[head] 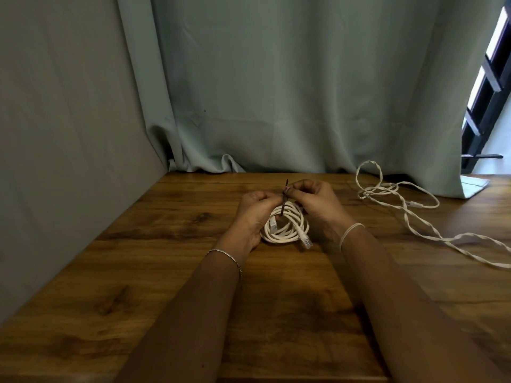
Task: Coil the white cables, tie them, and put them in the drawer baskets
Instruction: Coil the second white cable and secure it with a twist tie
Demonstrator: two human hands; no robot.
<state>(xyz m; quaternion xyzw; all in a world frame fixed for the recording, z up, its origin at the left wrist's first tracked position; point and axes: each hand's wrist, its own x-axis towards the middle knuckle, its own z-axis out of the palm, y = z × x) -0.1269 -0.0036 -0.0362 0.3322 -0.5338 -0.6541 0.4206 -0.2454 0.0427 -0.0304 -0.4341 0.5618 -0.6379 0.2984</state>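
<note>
The coil [284, 229] lies on the counter [166, 244] between my wrists, just below my fingertips. My left grip [255, 207] and right grip [316, 201] both pinch the dark tie [284, 203], which stands up from the coil's far side. A loose cable [398, 201] sprawls well off to my right.

Wooden table [166, 272], dark-stained planks with heavy grain and knots, butts against a wall on the left. Two items on it. Coiled white cable [284, 230] sits mid-table towards the back, clear plug sticking out at the coil's near right. Loose white cable [401, 200] sprawls far right in tangled loops, one loop standing up at the back, its twisted tail running off the right edge. Curtain [276, 106] hem bunches on the back edge.
</note>
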